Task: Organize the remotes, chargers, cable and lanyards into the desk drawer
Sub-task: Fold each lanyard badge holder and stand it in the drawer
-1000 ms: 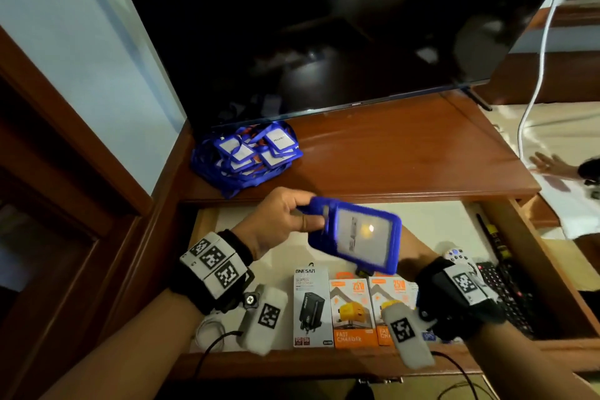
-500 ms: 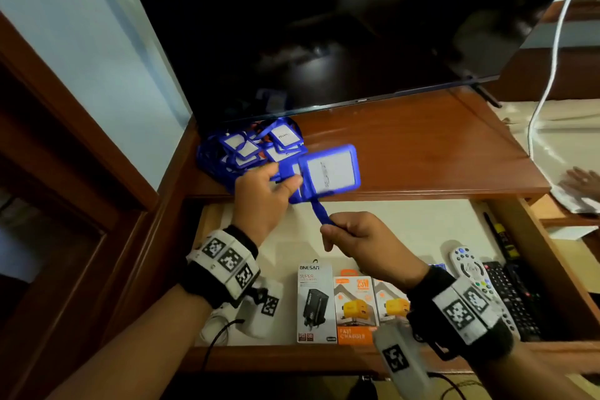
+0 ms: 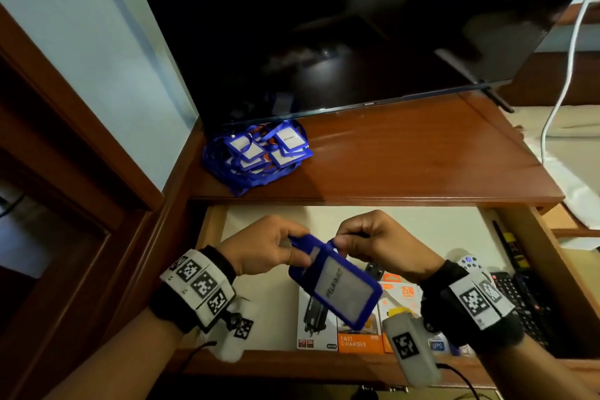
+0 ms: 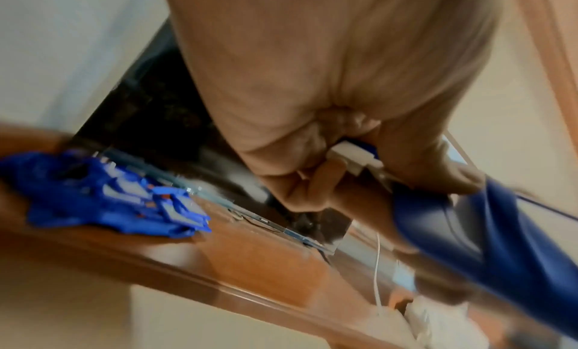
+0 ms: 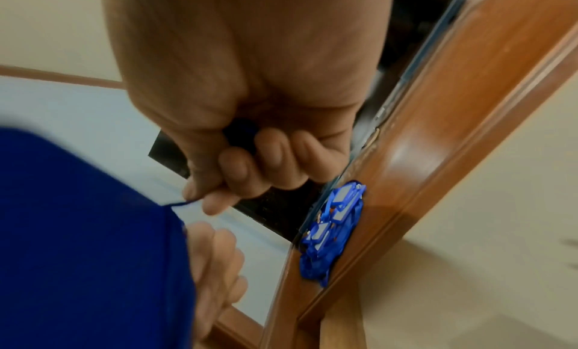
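Observation:
Above the open drawer (image 3: 532, 237) both hands hold one blue lanyard badge holder (image 3: 337, 284). My left hand (image 3: 276, 248) pinches its top left end, where the folded strap and a white clip (image 4: 353, 160) show in the left wrist view. My right hand (image 3: 373, 245) grips the strap at the top right corner, fingers curled (image 5: 250, 161). The holder (image 5: 87, 243) fills the lower left of the right wrist view. A pile of blue lanyards (image 3: 259, 154) lies on the desk top (image 3: 406, 156) at the left, under the TV. Charger boxes (image 3: 357, 331) and remotes (image 3: 519, 299) lie in the drawer.
A black TV screen (image 3: 324, 26) stands over the back of the desk top. A white cable (image 3: 561, 75) hangs at the right over pale bedding. A wooden frame (image 3: 81, 140) closes in the left side. The drawer's pale liner (image 3: 422, 224) shows at the back.
Both hands have come down from the desk edge with the badge holder, which now hangs over the charger boxes. The right hand has shifted up to the holder's top corner.

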Available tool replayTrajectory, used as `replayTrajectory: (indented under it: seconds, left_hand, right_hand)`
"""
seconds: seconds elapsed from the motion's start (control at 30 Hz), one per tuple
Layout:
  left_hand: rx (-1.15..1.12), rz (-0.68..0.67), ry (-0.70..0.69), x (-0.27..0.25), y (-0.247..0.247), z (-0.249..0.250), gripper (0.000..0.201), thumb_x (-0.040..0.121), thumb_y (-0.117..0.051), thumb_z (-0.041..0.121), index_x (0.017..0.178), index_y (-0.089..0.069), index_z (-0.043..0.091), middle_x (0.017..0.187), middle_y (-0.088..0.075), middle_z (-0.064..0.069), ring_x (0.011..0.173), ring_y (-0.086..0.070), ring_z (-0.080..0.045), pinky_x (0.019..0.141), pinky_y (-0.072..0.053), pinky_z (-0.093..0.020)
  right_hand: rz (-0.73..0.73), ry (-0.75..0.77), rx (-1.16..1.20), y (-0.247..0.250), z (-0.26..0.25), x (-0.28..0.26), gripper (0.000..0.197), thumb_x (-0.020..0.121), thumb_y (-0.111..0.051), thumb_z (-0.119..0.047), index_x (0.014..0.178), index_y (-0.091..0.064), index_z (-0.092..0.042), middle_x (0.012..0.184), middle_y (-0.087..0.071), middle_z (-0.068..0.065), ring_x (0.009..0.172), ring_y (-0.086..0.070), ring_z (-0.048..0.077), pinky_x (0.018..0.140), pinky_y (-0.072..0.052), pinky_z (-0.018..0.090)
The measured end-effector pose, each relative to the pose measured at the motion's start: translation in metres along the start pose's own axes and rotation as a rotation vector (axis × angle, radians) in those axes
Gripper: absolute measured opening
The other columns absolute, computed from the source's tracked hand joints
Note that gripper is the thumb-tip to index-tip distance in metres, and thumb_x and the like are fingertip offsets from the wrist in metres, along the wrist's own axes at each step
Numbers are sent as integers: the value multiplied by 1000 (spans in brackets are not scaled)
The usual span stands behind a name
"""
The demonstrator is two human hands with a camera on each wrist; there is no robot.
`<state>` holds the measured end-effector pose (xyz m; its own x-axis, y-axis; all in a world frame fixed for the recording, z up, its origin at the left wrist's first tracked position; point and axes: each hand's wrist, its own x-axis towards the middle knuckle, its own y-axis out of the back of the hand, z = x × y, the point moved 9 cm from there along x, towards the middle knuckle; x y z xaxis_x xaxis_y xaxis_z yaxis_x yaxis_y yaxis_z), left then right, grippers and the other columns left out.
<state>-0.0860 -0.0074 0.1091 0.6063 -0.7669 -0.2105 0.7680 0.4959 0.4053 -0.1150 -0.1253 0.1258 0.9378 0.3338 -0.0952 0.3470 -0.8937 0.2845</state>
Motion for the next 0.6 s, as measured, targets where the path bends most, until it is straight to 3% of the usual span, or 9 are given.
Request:
replayTrajectory:
  seconds: [0.1,0.17,0.27,0.4,0.5,0.6]
  left_hand:
    - [-282,139,-74,0,10,6,21,76,-68,11,95,-67,21,85,-72,10,86,-65,-6,79,-51,-22]
    - [-401,226,-114,4,14,7,23,76,-64,13,99,-67,17,89,-73,6,89,-65,-12,78,-52,-24]
    - [-569,339,-149,11,15,10,25,75,-67,16,100,-67,13,92,-72,-3,90,-64,-21,79,-53,-27]
    - [-765,379,-183,21,5,13,23,81,-62,14,103,-70,14,99,-72,-3,95,-67,-16,80,-53,-24]
    - [-822,409,-198,24,0,13,27,84,-66,21,108,-64,10,108,-65,-12,101,-63,-20,86,-52,-28]
    - [-844,481,-141,26,1,2,33,83,-61,20,113,-59,8,110,-68,-9,106,-63,-23,87,-53,-30]
  right_hand:
    - [32,15,160,-5,2,1,19,91,-57,-8,73,-63,-5,62,-63,4,55,-56,9,52,-43,18]
    - [96,-22,304,-4,9,1,22,90,-55,0,70,-60,-9,54,-65,-3,50,-60,3,49,-46,13]
    - [227,-39,531,2,18,5,24,78,-66,3,63,-58,-14,45,-61,-6,42,-57,0,43,-44,11]
    - [207,-119,573,-5,28,22,29,83,-53,-8,54,-47,-12,47,-40,6,42,-34,15,44,-29,22]
    - [205,-71,717,-6,35,25,17,81,-49,-16,64,-53,-14,51,-40,4,44,-30,12,43,-27,21]
    - [139,-50,800,-9,39,27,16,82,-49,-22,71,-55,-12,50,-40,5,43,-29,12,44,-26,22]
